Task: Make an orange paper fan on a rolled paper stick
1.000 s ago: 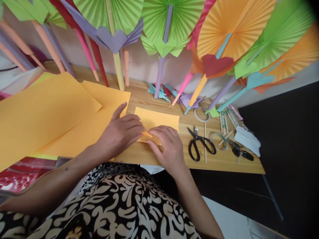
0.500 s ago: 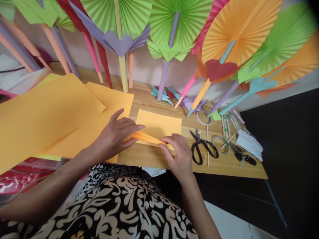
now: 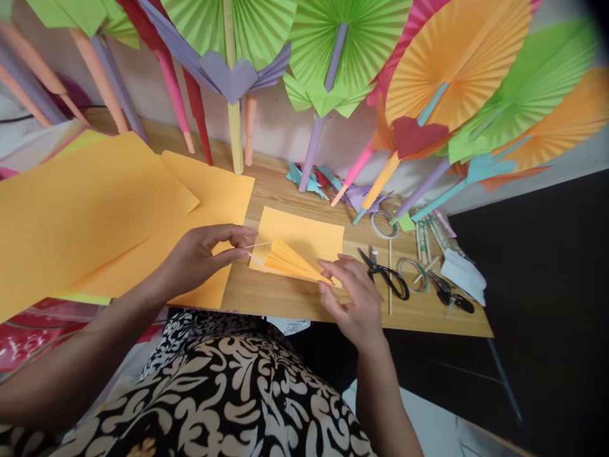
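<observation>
Pleated orange paper (image 3: 290,260) lies between the person's two hands, spread like a narrow fan, its wide ridged end toward the left and its tip toward the right. At the left, the left hand (image 3: 214,247) has thumb and fingertips drawn nearly together on a thin pale strip (image 3: 257,258) that reaches to the wide end; those fingers stand just beside the folds, apart from them. At the right, the right hand (image 3: 352,292) pinches the narrow tip, thumb below and fingertips above, with almost no gap.

Farther left, large orange sheets (image 3: 95,209) overlap, smooth and flat with straight edges. In the middle, a small orange sheet (image 3: 307,222), rectangular and unfolded, shows behind the pleats on the wood-grained table (image 3: 280,301). Right of it lie scissors (image 3: 396,284) with dark blades and looped black handles, their blades parted, then a slim, straight pale stick (image 3: 391,273) and a ring-shaped tape roll (image 3: 412,275).
</observation>
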`<state>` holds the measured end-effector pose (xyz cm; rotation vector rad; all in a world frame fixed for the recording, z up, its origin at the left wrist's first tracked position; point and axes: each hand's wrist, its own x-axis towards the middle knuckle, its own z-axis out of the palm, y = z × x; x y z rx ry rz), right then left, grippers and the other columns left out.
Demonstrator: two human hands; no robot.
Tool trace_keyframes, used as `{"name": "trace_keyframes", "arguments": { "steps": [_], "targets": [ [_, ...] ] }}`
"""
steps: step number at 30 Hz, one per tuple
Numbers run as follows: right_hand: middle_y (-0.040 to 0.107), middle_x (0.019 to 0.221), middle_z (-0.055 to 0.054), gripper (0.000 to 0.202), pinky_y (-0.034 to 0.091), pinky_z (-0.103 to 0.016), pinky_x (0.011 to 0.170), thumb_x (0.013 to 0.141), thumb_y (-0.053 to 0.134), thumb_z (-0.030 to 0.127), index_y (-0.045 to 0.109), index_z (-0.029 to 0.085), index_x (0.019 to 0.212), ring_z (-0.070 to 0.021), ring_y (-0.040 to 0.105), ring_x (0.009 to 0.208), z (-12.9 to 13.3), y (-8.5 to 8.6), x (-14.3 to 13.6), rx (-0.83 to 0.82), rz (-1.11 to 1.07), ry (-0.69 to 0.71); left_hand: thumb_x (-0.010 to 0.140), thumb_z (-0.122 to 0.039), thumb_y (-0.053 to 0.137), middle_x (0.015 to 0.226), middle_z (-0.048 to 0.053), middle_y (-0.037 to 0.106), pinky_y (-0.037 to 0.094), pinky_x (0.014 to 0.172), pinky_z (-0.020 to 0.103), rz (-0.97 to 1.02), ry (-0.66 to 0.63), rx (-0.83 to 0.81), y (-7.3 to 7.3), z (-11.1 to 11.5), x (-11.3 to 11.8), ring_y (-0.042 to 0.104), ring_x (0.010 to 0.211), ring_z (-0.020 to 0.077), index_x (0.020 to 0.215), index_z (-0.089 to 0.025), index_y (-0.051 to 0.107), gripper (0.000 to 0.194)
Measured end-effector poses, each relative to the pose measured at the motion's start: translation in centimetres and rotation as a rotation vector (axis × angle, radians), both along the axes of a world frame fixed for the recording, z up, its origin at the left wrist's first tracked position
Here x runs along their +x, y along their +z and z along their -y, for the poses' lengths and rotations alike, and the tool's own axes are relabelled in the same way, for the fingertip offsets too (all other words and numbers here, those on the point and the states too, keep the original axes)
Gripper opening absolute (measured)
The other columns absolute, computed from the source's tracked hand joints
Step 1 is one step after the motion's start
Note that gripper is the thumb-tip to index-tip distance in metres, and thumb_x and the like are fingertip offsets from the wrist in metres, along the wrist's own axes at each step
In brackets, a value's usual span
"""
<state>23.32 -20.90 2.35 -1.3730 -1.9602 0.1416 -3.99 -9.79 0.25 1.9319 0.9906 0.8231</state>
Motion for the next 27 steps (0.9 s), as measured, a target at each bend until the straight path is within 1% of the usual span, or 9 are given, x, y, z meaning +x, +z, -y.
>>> {"name": "trace_keyframes", "arguments": {
  "steps": [4,8,11,13,16,18,22,24,27],
  "targets": [
    [0.065,0.088,0.0,0.046,0.049,-0.05,0.099,0.088,0.06,0.009,0.058,0.029,0.129,-0.0191,0.062,0.084,0.3,0.1,1.0,0.013,0.038,0.023,0.092,-0.032,0.062,0.094,0.002,0.077,0.056,0.081,0.025,-0.013,-0.019,0.096,0.1,-0.2,-0.3,0.072,0.093,0.0164,0.09,-0.024,0.074,0.014],
    [0.065,0.089,-0.001,0.046,0.049,-0.05,0.101,0.087,0.061,0.009,0.058,0.028,0.129,-0.0187,0.062,0.084,0.4,0.3,1.6,0.02,0.064,0.01,0.093,-0.031,0.059,0.09,0.001,0.076,0.055,0.079,0.027,-0.094,0.017,0.207,0.1,-0.5,-1.4,0.071,0.094,0.0184,0.091,-0.025,0.074,0.016],
    [0.066,0.09,-0.001,0.047,0.048,-0.05,0.101,0.088,0.062,0.009,0.057,0.029,0.13,-0.0191,0.062,0.085,0.4,0.4,1.7,0.019,0.075,0.013,0.094,-0.032,0.057,0.092,0.002,0.075,0.056,0.081,0.031,-0.181,0.057,0.278,-0.5,-1.0,-2.9,0.071,0.095,0.0201,0.093,-0.026,0.073,0.018],
    [0.066,0.09,-0.001,0.047,0.048,-0.05,0.101,0.088,0.062,0.009,0.057,0.029,0.13,-0.0191,0.062,0.085,0.3,0.5,1.8,0.018,0.09,0.022,0.094,-0.032,0.055,0.098,0.004,0.075,0.056,0.085,0.036,-0.265,0.127,0.359,-0.7,-1.3,-3.7,0.07,0.097,0.0227,0.096,-0.025,0.074,0.02],
    [0.066,0.089,-0.001,0.045,0.047,-0.049,0.102,0.088,0.062,0.009,0.058,0.026,0.129,-0.019,0.062,0.085,0.2,0.7,1.7,0.012,0.127,0.04,0.094,-0.031,0.052,0.117,0.01,0.072,0.054,0.094,0.045,-0.336,0.242,0.438,-0.2,-1.2,-4.2,0.066,0.11,0.0275,0.112,-0.023,0.072,0.028],
    [0.065,0.089,-0.002,0.043,0.047,-0.049,0.102,0.088,0.062,0.008,0.058,0.024,0.128,-0.019,0.063,0.085,0.0,0.9,1.6,0.011,0.145,0.051,0.096,-0.031,0.051,0.13,0.011,0.067,0.051,0.102,0.046,-0.292,0.218,0.389,0.6,-0.6,-3.6,0.063,0.12,0.0275,0.126,-0.021,0.065,0.035],
    [0.066,0.089,-0.002,0.043,0.046,-0.048,0.102,0.087,0.062,0.007,0.058,0.023,0.127,-0.0189,0.063,0.084,-0.3,1.5,1.1,0.023,0.177,0.083,0.099,-0.038,0.051,0.145,0.009,0.059,0.047,0.11,0.041,-0.074,-0.015,0.097,1.5,0.7,-0.4,0.055,0.133,0.0242,0.141,-0.024,0.052,0.045],
    [0.066,0.088,-0.002,0.043,0.047,-0.047,0.101,0.087,0.063,0.007,0.058,0.023,0.127,-0.019,0.063,0.084,-0.4,1.9,0.9,0.03,0.2,0.102,0.097,-0.047,0.053,0.147,0.01,0.056,0.048,0.109,0.04,0.016,-0.109,-0.033,1.4,0.9,1.4,0.054,0.135,0.0252,0.147,-0.024,0.045,0.056],
    [0.067,0.087,-0.002,0.043,0.046,-0.047,0.101,0.087,0.062,0.007,0.058,0.023,0.128,-0.0193,0.063,0.084,-0.4,2.5,0.8,0.034,0.227,0.117,0.096,-0.056,0.049,0.135,0.014,0.064,0.054,0.098,0.038,0.077,-0.209,-0.2,0.9,1.0,3.1,0.061,0.125,0.0267,0.153,-0.021,0.035,0.068]
  ]
}}
